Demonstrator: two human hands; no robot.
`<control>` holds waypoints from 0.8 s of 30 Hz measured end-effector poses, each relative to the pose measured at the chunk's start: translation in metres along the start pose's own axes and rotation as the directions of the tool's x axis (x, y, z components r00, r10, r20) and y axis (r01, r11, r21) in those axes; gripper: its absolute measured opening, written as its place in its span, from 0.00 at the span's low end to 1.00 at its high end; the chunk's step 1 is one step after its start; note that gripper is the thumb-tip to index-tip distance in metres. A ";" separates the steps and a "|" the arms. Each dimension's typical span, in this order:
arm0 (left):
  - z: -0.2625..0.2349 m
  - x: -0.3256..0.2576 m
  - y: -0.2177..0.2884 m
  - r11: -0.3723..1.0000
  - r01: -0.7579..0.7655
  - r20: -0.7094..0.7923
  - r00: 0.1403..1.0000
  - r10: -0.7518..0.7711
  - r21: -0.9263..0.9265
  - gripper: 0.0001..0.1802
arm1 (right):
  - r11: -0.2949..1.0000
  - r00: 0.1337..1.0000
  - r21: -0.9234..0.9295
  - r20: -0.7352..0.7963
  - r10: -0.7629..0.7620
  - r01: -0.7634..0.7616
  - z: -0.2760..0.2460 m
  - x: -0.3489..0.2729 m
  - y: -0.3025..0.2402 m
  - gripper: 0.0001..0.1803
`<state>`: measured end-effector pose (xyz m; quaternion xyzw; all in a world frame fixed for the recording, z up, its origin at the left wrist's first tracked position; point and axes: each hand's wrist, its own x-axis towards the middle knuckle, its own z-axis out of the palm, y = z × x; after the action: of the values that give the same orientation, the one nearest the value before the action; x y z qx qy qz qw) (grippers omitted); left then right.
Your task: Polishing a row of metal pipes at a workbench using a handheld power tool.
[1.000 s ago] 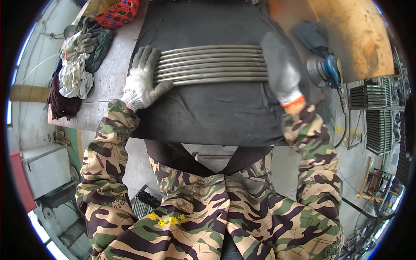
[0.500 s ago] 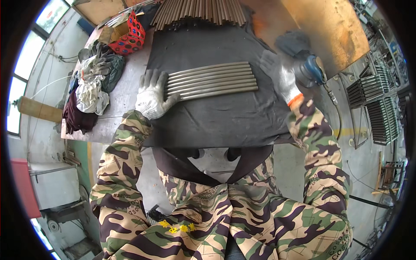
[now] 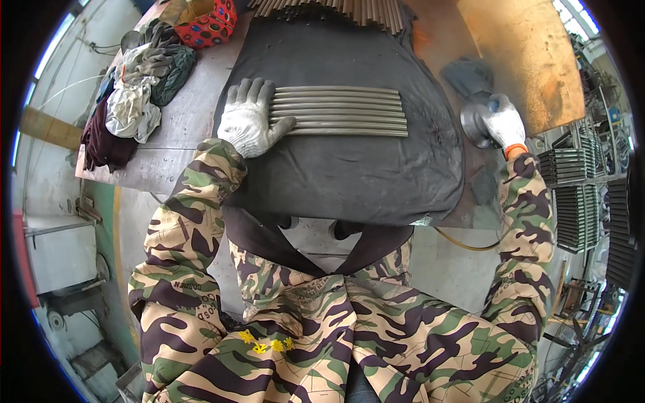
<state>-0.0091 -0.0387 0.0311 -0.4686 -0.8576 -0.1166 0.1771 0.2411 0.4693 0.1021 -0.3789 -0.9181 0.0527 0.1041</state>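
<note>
Rods (image 3: 339, 113) side by side on black cloth (image 3: 336, 178), centre of bench (image 3: 185, 127); left hand (image 3: 250, 119) spread open over left ends, right hand (image 3: 504, 123) curled round sander (image 3: 476, 126) at right; best press left hand firmly, rods snug together

Several straight, slender metal rods (image 3: 342, 111) are lying flat on the black cloth (image 3: 336, 181), side by side in one close row, and they are running from left to right. Their surface is showing a grey colour and is shining in long, narrow streaks. The right ends are forming a slightly slanting edge; the left ends are being covered from above. Well apart, on the right, a disc sander (image 3: 476, 125) is being gripped by its mostly hidden blue body, while its round grey disc is facing toward the rods.
</note>
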 end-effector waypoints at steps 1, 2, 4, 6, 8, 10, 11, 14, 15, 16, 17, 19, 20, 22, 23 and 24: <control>0.001 0.000 -0.001 1.000 -0.020 0.002 1.000 0.020 0.022 0.42 | 0.999 0.999 -0.044 0.042 0.011 -0.009 -0.004 0.000 -0.002 0.34; -0.009 0.004 0.004 1.000 0.002 0.076 0.997 -0.004 0.026 0.37 | 0.998 1.000 -0.065 -0.009 -0.006 0.006 -0.011 -0.006 -0.013 0.31; 0.008 -0.002 0.002 0.999 0.049 0.034 0.998 -0.049 0.002 0.36 | 0.987 0.994 -0.125 -0.041 -0.102 0.096 -0.044 -0.020 -0.044 0.30; 0.004 0.005 0.013 0.994 0.109 0.070 0.991 -0.110 0.019 0.36 | 0.977 0.983 -0.149 -0.075 -0.165 0.153 -0.064 -0.039 -0.058 0.28; 0.007 0.007 0.016 0.992 0.119 0.052 0.991 -0.121 0.034 0.36 | 0.918 0.916 0.026 -0.082 -0.393 0.396 -0.074 -0.056 -0.083 0.26; 0.008 0.011 0.015 0.991 0.131 0.056 0.990 -0.133 0.034 0.35 | 0.884 0.885 0.079 -0.104 -0.453 0.461 -0.054 -0.072 -0.123 0.27; 0.009 0.010 0.012 0.989 0.140 0.058 0.988 -0.142 0.036 0.34 | 0.876 0.880 0.088 -0.076 -0.469 0.474 -0.049 -0.082 -0.151 0.26; 0.018 0.010 0.009 0.989 0.146 -0.003 0.989 -0.146 0.034 0.34 | 0.814 0.816 0.110 0.040 -0.576 0.570 -0.023 -0.081 -0.193 0.23; 0.014 0.013 0.014 0.987 0.163 0.018 0.986 -0.163 0.001 0.34 | 0.811 0.808 0.071 0.068 -0.585 0.581 -0.018 -0.080 -0.202 0.24; 0.012 0.014 0.017 0.984 0.177 0.051 0.983 -0.176 -0.005 0.36 | 0.808 0.802 0.037 0.102 -0.588 0.588 -0.012 -0.080 -0.204 0.25; 0.014 0.015 0.018 0.981 0.196 0.047 0.980 -0.195 -0.013 0.36 | 0.798 0.792 0.028 0.111 -0.600 0.601 -0.007 -0.078 -0.204 0.25; 0.021 0.019 0.019 0.980 0.192 0.001 0.981 -0.192 0.048 0.37 | 0.778 0.774 0.032 0.081 -0.628 0.627 0.003 -0.072 -0.198 0.26; 0.016 0.021 0.019 0.978 0.203 0.052 0.977 -0.205 0.043 0.37 | 0.776 0.774 0.008 0.071 -0.629 0.630 0.005 -0.070 -0.198 0.26; 0.015 0.023 0.016 0.976 0.211 0.040 0.976 -0.213 0.052 0.37 | 0.800 0.795 0.011 0.109 -0.597 0.599 0.002 -0.062 -0.205 0.25; 0.015 0.023 0.014 0.977 0.201 0.025 0.979 -0.204 0.072 0.37 | 0.831 0.823 0.020 0.130 -0.554 0.556 -0.001 -0.059 -0.208 0.25; 0.015 0.026 0.009 0.978 0.202 0.052 0.977 -0.205 0.056 0.36 | 0.828 0.821 0.027 0.120 -0.558 0.560 0.001 -0.055 -0.209 0.26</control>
<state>-0.0167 -0.0087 0.0288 -0.3770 -0.9084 -0.0990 0.1511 0.1361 0.2824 0.1293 -0.0899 -0.9936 0.0387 0.0566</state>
